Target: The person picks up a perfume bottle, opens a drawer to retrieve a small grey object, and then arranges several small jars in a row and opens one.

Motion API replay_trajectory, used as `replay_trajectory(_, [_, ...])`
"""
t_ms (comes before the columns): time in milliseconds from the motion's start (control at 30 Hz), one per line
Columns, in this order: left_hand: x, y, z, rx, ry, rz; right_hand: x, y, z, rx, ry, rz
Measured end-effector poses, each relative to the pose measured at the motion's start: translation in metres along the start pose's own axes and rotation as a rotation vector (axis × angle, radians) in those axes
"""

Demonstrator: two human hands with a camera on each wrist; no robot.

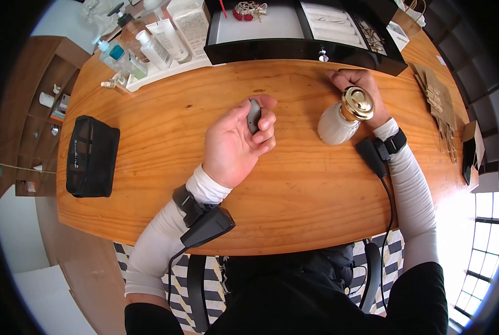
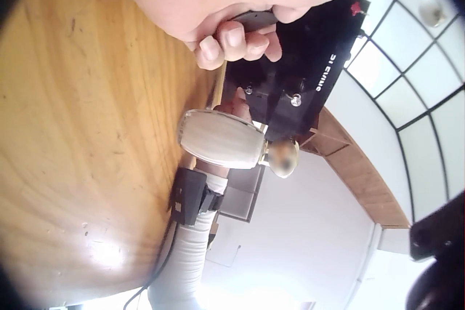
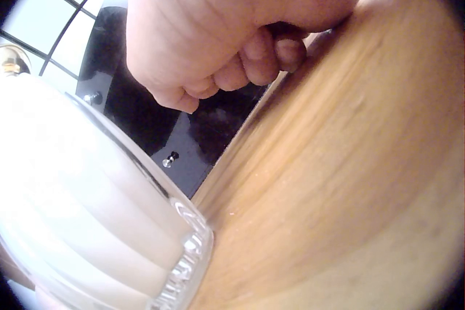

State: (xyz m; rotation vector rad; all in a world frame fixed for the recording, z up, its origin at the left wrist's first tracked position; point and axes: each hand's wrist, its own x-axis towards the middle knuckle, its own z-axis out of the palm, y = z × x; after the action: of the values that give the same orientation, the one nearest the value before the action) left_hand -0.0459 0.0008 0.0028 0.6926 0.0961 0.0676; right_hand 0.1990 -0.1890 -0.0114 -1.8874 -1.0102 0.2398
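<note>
A small grey, flat oval piece (image 1: 254, 116) with a tiny dark dot lies in my left hand (image 1: 232, 137). That palm faces up above the table, its fingers curled round the piece. In the left wrist view, the dark edge of the piece (image 2: 254, 19) shows between palm and fingers. My right hand (image 3: 240, 26) rests on the tabletop as a fist, with nothing visible in it. Just left of this hand stands a ribbed whitish glass bottle (image 1: 337, 124) with a gold cap (image 1: 358, 103), overlapping the hand in the head view.
A black drawer box (image 1: 311, 50) with jewellery in its open drawer is at the back. A white tray (image 1: 165, 72) of bottles stands back left, a black mesh pouch (image 1: 92, 156) at left. Brown paper bags (image 1: 436, 100) lie at right on the wooden table (image 1: 305, 195).
</note>
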Motion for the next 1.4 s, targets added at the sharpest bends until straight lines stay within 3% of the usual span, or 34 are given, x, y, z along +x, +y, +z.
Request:
replay_trajectory(33, [-0.001,0.000,0.003,0.000,0.009,0.007,0.001,0.004,0.000,0.000,0.008,-0.073])
replay_trajectory(200, [0.001,-0.003,0.006,0.054,0.014,0.044,0.001,0.002,-0.002,-0.011,-0.027,-0.086])
replay_trajectory(367, [0.002,-0.011,0.007,0.339,0.029,0.171,0.001,0.003,-0.004,-0.025,-0.056,-0.042])
replay_trajectory(433, [0.003,-0.014,0.001,0.418,0.020,0.198,0.002,0.010,-0.002,0.021,-0.041,-0.217])
replay_trajectory(567, [0.004,-0.018,0.003,0.559,0.092,0.283,0.002,0.008,-0.002,0.006,-0.040,-0.123])
replay_trajectory(1067, [0.005,-0.015,0.004,0.382,-0.029,0.241,0.002,0.009,-0.002,-0.030,-0.011,-0.173])
replay_trajectory(1400, [0.006,-0.016,0.007,0.333,-0.020,0.253,0.002,0.007,-0.003,-0.006,-0.050,-0.170])
